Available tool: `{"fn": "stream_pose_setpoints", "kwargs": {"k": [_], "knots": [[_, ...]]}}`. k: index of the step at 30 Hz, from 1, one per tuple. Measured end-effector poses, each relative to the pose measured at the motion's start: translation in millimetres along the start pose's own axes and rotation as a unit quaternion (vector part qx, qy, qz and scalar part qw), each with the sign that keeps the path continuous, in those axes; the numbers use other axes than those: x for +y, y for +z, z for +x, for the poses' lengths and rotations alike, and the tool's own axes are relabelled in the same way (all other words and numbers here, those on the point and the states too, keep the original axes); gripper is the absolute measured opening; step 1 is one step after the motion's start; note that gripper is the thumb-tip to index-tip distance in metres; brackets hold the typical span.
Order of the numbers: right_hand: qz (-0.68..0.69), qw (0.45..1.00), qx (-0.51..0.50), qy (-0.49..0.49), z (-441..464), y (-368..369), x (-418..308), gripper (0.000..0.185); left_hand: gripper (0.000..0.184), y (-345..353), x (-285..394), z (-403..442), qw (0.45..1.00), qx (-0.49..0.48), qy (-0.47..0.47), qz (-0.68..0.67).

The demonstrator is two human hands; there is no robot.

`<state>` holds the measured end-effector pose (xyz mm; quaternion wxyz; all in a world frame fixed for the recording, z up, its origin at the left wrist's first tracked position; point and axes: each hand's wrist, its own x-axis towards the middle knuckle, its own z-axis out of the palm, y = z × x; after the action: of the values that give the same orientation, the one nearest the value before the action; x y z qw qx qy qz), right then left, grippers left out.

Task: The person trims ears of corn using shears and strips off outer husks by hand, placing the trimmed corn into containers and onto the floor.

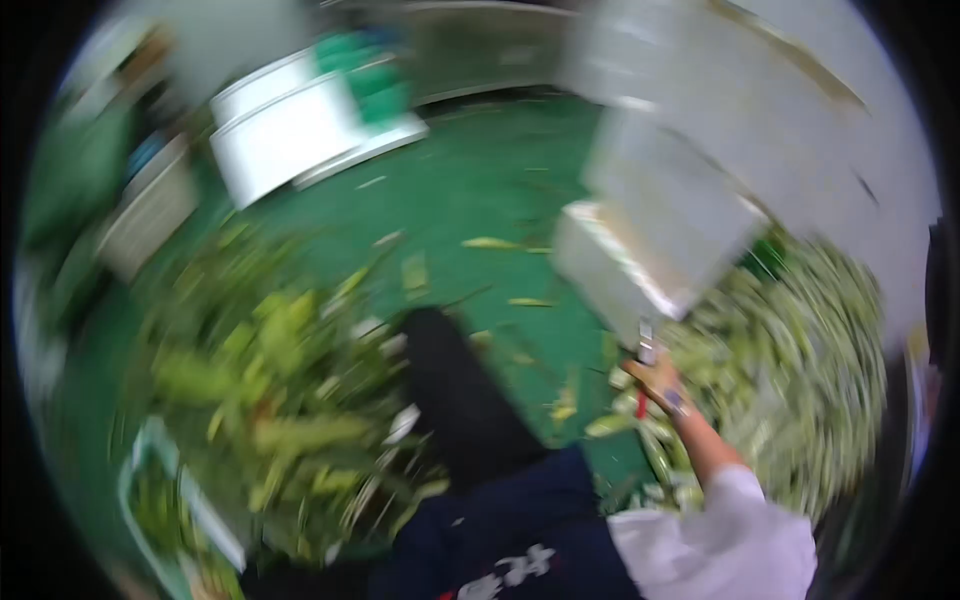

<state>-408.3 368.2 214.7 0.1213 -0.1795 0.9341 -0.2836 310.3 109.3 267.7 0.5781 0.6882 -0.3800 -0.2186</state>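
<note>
My right hand (657, 383) reaches forward, its fingers closed round a tool with a short metal blade (646, 340) and a red handle (641, 404). Blur hides whether it is a knife or another cutter. Beside and below that hand lies a large heap of long pale-green stalks (790, 370). Just ahead of the blade stands a white foam box (610, 265). My left hand is not in view.
A big pile of loose green leaves (270, 380) spreads over the green floor (480, 160) at the left. A pale-rimmed basket (150, 445) holds greens at lower left. White foam panels (290, 130) stand at the back beside a green bundle (375, 85). Leaf scraps litter the middle.
</note>
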Motion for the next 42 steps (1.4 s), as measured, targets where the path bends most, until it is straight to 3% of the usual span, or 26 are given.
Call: {"fn": "stream_pose_setpoints", "kwargs": {"k": [3, 6, 8, 9, 10, 12, 14, 15, 16, 18, 21, 22, 24, 26, 28, 29, 30, 32, 34, 36, 38, 40, 42], "knots": [[-0.035, 0.958, -0.047, -0.281, -49.6, 23.8, -135.1, 0.035, 0.026, -44.8, -54.2, 2.2, 0.997, 0.044, -0.047, -0.051], [0.113, 0.901, -0.139, -0.396, -116.0, 71.1, -265.7, 0.043, 0.014, -65.1, -116.8, 41.0, 0.993, -0.023, -0.078, -0.086], [0.134, 0.846, -0.212, -0.471, -149.3, 111.8, -337.5, 0.044, 0.007, -67.8, -131.1, 61.4, 0.992, -0.016, -0.106, -0.072], [0.015, 0.801, -0.188, -0.568, -164.0, 130.2, -382.7, 0.047, 0.007, -71.3, -131.9, 79.0, 0.994, -0.001, -0.105, -0.019], [-0.057, 0.772, -0.117, -0.622, -171.7, 157.6, -415.7, 0.050, 0.009, -76.4, -133.8, 95.2, 0.993, -0.002, -0.108, -0.051], [-0.021, 0.745, -0.089, -0.660, -125.2, 233.7, -466.4, 0.054, 0.011, -45.1, -134.9, 116.4, 0.991, 0.067, -0.025, 0.116], [-0.001, 0.783, -0.176, -0.597, -138.0, 302.4, -505.2, 0.058, 0.012, -36.0, -150.7, 168.2, 0.970, 0.092, 0.038, 0.222], [-0.060, 0.800, -0.205, -0.561, -125.5, 355.3, -506.9, 0.062, 0.012, -31.6, -157.3, 210.2, 0.947, 0.105, 0.092, 0.291], [-0.116, 0.779, -0.166, -0.594, -115.7, 396.1, -502.8, 0.066, 0.012, -20.5, -163.7, 248.8, 0.918, 0.114, 0.141, 0.354], [-0.194, 0.795, -0.132, -0.560, -122.5, 410.2, -508.2, 0.068, 0.014, 12.6, -179.0, 316.9, 0.869, 0.140, 0.250, 0.404], [-0.057, 0.775, -0.185, -0.601, -109.0, 407.4, -492.7, 0.068, 0.039, 58.3, -213.5, 372.5, 0.800, 0.156, 0.080, 0.574], [-0.039, 0.766, -0.174, -0.617, -111.0, 405.0, -491.2, 0.067, 0.027, 61.4, -245.6, 386.4, 0.798, 0.214, 0.009, 0.563], [-0.025, 0.757, -0.144, -0.636, -111.0, 409.3, -488.4, 0.066, 0.034, 58.8, -250.9, 380.6, 0.799, 0.234, -0.009, 0.554], [-0.028, 0.794, -0.180, -0.580, -105.7, 410.1, -487.9, 0.065, 0.040, 45.1, -223.9, 373.6, 0.841, 0.204, -0.083, 0.494], [0.002, 0.797, -0.202, -0.569, -109.3, 406.9, -491.2, 0.064, 0.040, 14.9, -207.5, 357.8, 0.871, 0.203, -0.096, 0.436], [0.024, 0.782, -0.220, -0.583, -111.2, 403.4, -495.1, 0.064, 0.041, -4.5, -152.5, 324.1, 0.970, 0.129, -0.121, 0.164], [0.011, 0.779, -0.209, -0.592, -107.8, 402.6, -494.2, 0.064, 0.039, -29.0, -184.2, 320.2, 0.980, 0.133, -0.060, 0.136], [0.017, 0.788, -0.206, -0.580, -106.7, 400.6, -495.6, 0.066, 0.037, -56.4, -135.3, 271.7, 0.986, 0.079, -0.146, 0.005], [-0.054, 0.791, -0.273, -0.546, -124.0, 369.1, -519.5, 0.067, 0.034, -76.4, -75.6, 215.5, 0.985, 0.008, -0.165, -0.056], [-0.089, 0.802, -0.223, -0.546, -144.7, 335.0, -533.3, 0.063, 0.043, -89.3, -16.2, 166.1, 0.977, -0.104, -0.186, 0.027], [-0.037, 0.720, -0.073, -0.689, -171.6, 287.8, -534.5, 0.058, 0.052, -86.3, 10.2, 120.8, 0.980, -0.133, -0.130, 0.074], [-0.055, 0.684, -0.067, -0.725, -206.3, 233.5, -528.5, 0.056, 0.058, -76.8, 37.3, 86.1, 0.970, -0.199, -0.137, 0.030], [-0.087, 0.671, -0.154, -0.720, -233.7, 208.1, -505.4, 0.069, 0.057, -67.3, 56.4, 62.9, 0.955, -0.250, -0.157, 0.040]]}}
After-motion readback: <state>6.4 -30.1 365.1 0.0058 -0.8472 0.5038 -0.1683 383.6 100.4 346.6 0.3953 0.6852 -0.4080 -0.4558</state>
